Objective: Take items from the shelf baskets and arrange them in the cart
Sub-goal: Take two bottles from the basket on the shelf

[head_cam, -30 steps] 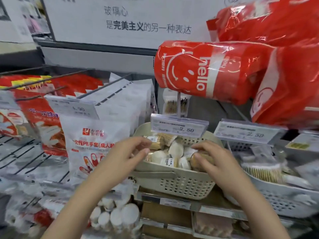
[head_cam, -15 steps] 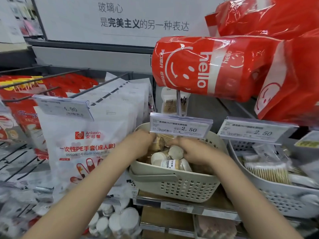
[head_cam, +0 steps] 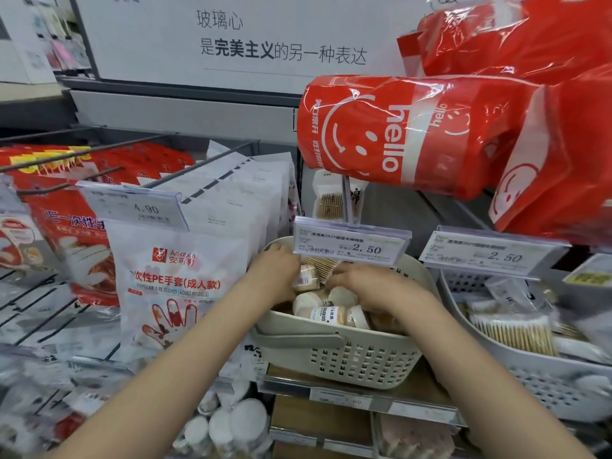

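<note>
On the wooden shelf, centre frame, sits a beige perforated plastic basket [head_cam: 347,356] with a side handle, holding small clear cylindrical toothpick jars [head_cam: 331,314] with white lids; one label reads "BAMBOO". Both hands are down inside this basket. Left hand [head_cam: 276,273]: fingers curled round one labelled toothpick jar [head_cam: 306,276] at the basket's back left, gripping it. Right hand [head_cam: 361,281]: fingers bent down among the jars at the basket's middle; cannot tell whether it holds anything. Clipped above the basket's rear rim is a clear plastic price tag [head_cam: 351,241] reading "2.50". Right of the basket, a grey-white perforated plastic basket [head_cam: 546,389] holds flat clear packs of wooden sticks [head_cam: 516,332], under a second "2.50" tag [head_cam: 490,253]. Left of the basket hang white glossy glove pouches [head_cam: 178,283], printed "Ankexin", "PE", "DISPOSABLE PE GLOVES (ADULT MODELS)", under a "4.90" tag [head_cam: 135,207]. Above the basket, shiny red plastic packs [head_cam: 414,134] printed "hello" with a smiley. Cart not in view.
</note>
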### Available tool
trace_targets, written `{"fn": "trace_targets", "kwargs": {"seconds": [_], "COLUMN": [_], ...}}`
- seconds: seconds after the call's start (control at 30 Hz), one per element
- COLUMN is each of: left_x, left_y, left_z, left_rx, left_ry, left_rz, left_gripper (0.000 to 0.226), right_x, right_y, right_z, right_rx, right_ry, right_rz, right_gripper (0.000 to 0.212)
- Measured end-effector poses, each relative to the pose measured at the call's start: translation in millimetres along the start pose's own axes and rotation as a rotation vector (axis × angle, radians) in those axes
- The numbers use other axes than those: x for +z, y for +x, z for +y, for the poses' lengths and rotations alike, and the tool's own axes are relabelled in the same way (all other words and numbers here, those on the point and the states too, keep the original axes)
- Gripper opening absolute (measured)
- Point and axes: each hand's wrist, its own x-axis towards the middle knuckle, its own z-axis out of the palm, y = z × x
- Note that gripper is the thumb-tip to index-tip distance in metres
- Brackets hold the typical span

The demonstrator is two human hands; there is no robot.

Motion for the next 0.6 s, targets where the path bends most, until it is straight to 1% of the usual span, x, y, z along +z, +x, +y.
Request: {"fn": "trace_targets", "kwargs": {"seconds": [0.07, 0.1, 0.13, 0.2, 0.23, 0.3, 0.33, 0.43, 0.53, 0.6], "left_x": [-3.0, -4.6, -6.3, -9.9, -12.2, -16.0, -17.2, -19.7, -22.2, -21.5], "left_y": [-3.0, -5.6, -8.6, -15.9, -19.7, -26.2, -29.0, -39.5, -53.5, -65.5], "left_z": [1.3, 1.7, 2.0, 2.5, 3.2, 6.0, 8.4, 19.3, 33.9, 44.6], "left_rx": [-0.001, -0.009, -0.020, -0.046, -0.064, -0.102, -0.110, -0.111, -0.127, -0.142], "left_ry": [-0.130, -0.203, -0.287, -0.484, -0.582, -0.736, -0.788, -0.933, -1.086, -1.106], "left_rz": [0.008, 0.016, 0.035, 0.116, 0.162, 0.250, 0.295, 0.388, 0.504, 0.602], "left_gripper": [0.043, 0.044, 0.048, 0.056, 0.059, 0.058, 0.055, 0.048, 0.047, 0.048], "right_x": [3.4, 5.5, 6.9, 7.1, 6.7, 6.6, 7.1, 6.9, 4.8, 8.6], "right_y": [-1.1, -1.1, -2.3, -4.0, -6.9, -14.7, -19.1, -35.0, -55.0, -69.5], "right_z": [4.0, 4.8, 5.5, 6.0, 6.8, 11.0, 12.3, 11.5, 5.8, 2.3], "right_rx": [-0.054, -0.091, -0.092, 0.000, 0.046, 0.040, 0.013, -0.046, -0.057, -0.048], "right_ry": [-0.017, -0.050, -0.017, 0.064, 0.163, 0.361, 0.462, 0.631, 0.627, 0.624], "right_rz": [-0.009, 0.008, 0.045, 0.098, 0.145, 0.229, 0.274, 0.382, 0.476, 0.547], "right_gripper": [0.041, 0.039, 0.039, 0.043, 0.049, 0.061, 0.060, 0.049, 0.053, 0.058]}}
